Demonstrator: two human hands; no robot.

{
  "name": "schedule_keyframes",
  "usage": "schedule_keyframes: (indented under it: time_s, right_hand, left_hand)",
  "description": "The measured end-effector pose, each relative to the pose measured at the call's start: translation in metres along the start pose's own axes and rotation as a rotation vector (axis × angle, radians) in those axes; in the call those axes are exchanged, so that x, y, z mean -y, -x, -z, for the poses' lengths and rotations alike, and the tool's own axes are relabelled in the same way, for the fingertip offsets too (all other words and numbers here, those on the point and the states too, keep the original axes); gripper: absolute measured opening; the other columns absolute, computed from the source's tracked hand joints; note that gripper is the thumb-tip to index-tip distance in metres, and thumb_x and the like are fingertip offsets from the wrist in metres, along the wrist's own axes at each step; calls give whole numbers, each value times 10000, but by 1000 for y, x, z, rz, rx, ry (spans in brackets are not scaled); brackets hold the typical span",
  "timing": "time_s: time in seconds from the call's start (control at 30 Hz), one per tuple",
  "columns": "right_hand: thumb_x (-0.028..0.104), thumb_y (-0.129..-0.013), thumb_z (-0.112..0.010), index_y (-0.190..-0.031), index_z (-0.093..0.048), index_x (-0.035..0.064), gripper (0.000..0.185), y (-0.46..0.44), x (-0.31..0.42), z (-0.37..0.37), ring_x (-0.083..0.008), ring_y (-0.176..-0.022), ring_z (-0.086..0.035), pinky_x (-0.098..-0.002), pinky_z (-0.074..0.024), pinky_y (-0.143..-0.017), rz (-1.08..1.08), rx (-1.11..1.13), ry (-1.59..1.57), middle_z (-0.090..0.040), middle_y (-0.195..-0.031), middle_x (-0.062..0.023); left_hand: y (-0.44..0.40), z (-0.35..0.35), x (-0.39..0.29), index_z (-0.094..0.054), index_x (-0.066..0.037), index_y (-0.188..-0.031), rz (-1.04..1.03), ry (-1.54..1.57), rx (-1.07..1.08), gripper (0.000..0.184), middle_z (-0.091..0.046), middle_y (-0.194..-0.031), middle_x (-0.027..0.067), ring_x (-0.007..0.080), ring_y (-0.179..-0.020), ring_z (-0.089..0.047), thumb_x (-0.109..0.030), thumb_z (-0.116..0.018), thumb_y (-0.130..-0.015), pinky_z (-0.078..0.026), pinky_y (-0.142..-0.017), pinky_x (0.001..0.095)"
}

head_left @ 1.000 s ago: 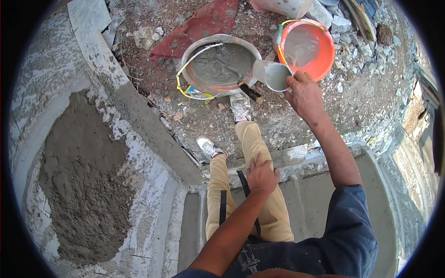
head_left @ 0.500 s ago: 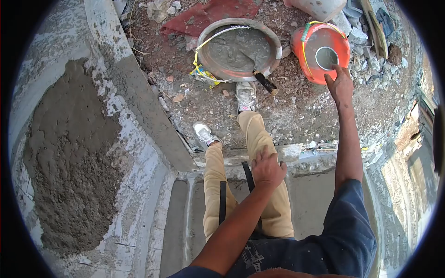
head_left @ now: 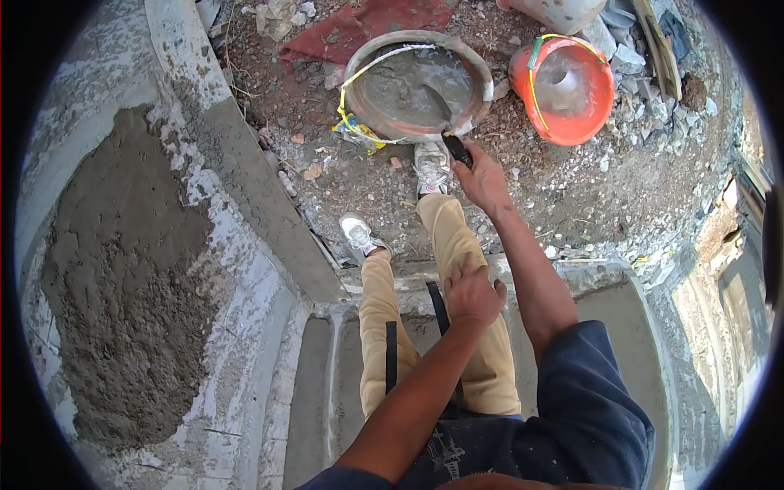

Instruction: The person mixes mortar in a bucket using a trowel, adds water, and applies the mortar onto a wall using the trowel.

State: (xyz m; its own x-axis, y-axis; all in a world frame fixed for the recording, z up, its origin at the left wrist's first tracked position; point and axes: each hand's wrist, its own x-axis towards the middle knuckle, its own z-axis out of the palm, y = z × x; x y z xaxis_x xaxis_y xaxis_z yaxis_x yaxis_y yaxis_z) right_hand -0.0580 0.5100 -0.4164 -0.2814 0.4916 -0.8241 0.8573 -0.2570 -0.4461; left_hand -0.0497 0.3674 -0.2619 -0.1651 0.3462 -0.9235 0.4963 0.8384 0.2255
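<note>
My right hand (head_left: 487, 181) is closed round the black handle of a trowel (head_left: 457, 149). The trowel's blade dips into wet grey mortar (head_left: 390, 88) inside a round tub (head_left: 415, 37), and the handle leans over the near rim. A yellow-and-white cord handle arches along the tub's left side. My left hand (head_left: 475, 294) rests on my thigh with its fingers spread, holding nothing. To the right of the tub stands an orange bucket (head_left: 604, 96) of cloudy water. A pale cup-like object (head_left: 563, 80) shows in that water, partly hidden.
Stones and rubble (head_left: 645, 94) lie beyond the bucket, with a wooden board (head_left: 658, 49). A dull red sack (head_left: 359, 31) is behind the tub. Fresh mortar (head_left: 131, 294) covers part of the slope at left. A low concrete edge (head_left: 261, 184) runs beside my feet.
My right hand has moved left from the orange bucket and taken hold of the trowel handle. The round cup it was at now sits lower in the bucket. My left hand stays put.
</note>
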Motion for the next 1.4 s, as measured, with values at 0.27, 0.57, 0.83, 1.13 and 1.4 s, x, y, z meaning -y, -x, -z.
schedule_keyframes:
  time_s: [0.27, 0.57, 0.83, 1.13, 1.4]
  right_hand:
    - [165, -973, -564, -1244, -594, 124, 276, -71, 46, -23, -113, -572, -576, -303, -404, -396, -342, 199, -1424, -678, -863, -43]
    - [110, -898, -606, -1169, -663, 83, 278, -41, 96, 50, -339, -915, -736, -450, -596, -713, 305, -92, 696, -712, -908, -214]
    - [91, -902, -590, -1215, -645, 57, 320, -83, 70, -5, -382, -980, -724, -455, -595, -758, 246, -70, 683, -715, -950, -268]
    - [304, -992, -613, -1103, -519, 165, 201, -70, 85, -62, -103, -524, -487, -284, -330, -453, -527, 128, -1751, -572, -750, -16]
    - [94, -887, -605, -1238, -552, 32, 360, -43, 66, -11, -345, -878, -734, -436, -587, -756, 159, -33, 585, -712, -877, -265]
  left_hand:
    - [-6, -39, 21, -697, -114, -1173, -39, 123, -54, 461, -470, -1498, 108, 373, -1338, -461, -407, -703, -818, -396, -1032, 518]
    - [-3, 11, 6, -718, -87, -1158, -54, 17, -10, 441, -521, -1445, 144, 379, -1316, -498, -383, -667, -835, -412, -1088, 483]
    - [-1, 3, 9, -694, -105, -1212, -58, 33, -25, 493, -509, -1458, 151, 399, -1333, -478, -393, -689, -811, -401, -1099, 503]
    - [12, -57, 39, -510, -108, -1417, 49, 846, 340, 448, -571, -1358, 95, 270, -1269, -516, -334, -521, -1030, -406, -1067, 454]
    - [3, 7, 13, -675, -109, -1229, -75, 58, 0, 455, -547, -1411, 124, 335, -1285, -503, -366, -652, -854, -437, -1026, 465]
